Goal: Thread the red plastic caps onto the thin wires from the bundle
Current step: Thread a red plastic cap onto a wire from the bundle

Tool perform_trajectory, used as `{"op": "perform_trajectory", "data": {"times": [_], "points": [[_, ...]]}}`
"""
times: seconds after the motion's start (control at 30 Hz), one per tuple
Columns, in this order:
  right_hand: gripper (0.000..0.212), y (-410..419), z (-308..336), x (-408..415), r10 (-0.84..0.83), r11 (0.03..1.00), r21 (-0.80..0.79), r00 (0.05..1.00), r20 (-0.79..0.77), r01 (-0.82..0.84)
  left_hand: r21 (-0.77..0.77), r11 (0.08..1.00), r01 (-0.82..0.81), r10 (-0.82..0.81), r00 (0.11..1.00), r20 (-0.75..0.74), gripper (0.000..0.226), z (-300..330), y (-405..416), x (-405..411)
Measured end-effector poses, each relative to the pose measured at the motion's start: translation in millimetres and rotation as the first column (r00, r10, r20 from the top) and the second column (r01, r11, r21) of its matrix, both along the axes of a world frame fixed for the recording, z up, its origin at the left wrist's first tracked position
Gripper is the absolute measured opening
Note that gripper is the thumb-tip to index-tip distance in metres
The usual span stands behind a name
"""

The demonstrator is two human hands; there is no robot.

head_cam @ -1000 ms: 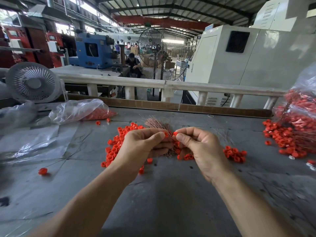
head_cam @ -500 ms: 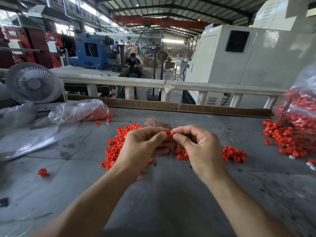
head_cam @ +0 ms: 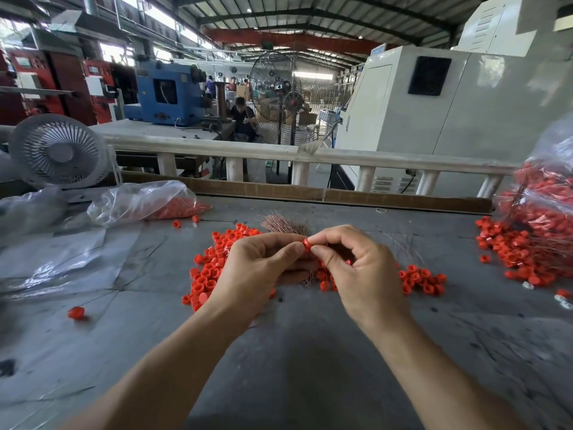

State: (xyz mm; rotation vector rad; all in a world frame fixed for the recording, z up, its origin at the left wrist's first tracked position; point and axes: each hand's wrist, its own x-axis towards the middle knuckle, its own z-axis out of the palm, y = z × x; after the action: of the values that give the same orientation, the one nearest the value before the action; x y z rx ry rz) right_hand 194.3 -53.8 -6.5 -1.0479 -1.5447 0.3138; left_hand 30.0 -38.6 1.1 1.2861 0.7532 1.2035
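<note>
A small red cap is pinched between the thumb and forefinger of my right hand. My left hand meets it thumb to thumb and is closed on the wire bundle, whose coppery ends fan out behind my fingers. The single wire at the cap is too thin to see. Loose red caps lie in a pile under and left of my left hand. A smaller cluster of caps sits right of my right hand.
At the right edge, a clear bag of capped wires spills a heap onto the grey table. At back left lie a bag of caps and a white fan. A lone cap lies at left.
My hands have closed together and lifted slightly; the cap now sits between both thumbs' tips. The plastic sheet at left has shifted a little.
</note>
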Motion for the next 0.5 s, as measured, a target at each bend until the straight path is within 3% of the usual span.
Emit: {"op": "perform_trajectory", "data": {"times": [0.5], "points": [[0.015, 0.6, 2.5, 0.8, -0.083, 0.99, 0.127, 0.979, 0.184, 0.061, 0.069, 0.997, -0.028, 0.03, 0.999, -0.016, 0.015, -1.0, -1.6, 0.1]]}}
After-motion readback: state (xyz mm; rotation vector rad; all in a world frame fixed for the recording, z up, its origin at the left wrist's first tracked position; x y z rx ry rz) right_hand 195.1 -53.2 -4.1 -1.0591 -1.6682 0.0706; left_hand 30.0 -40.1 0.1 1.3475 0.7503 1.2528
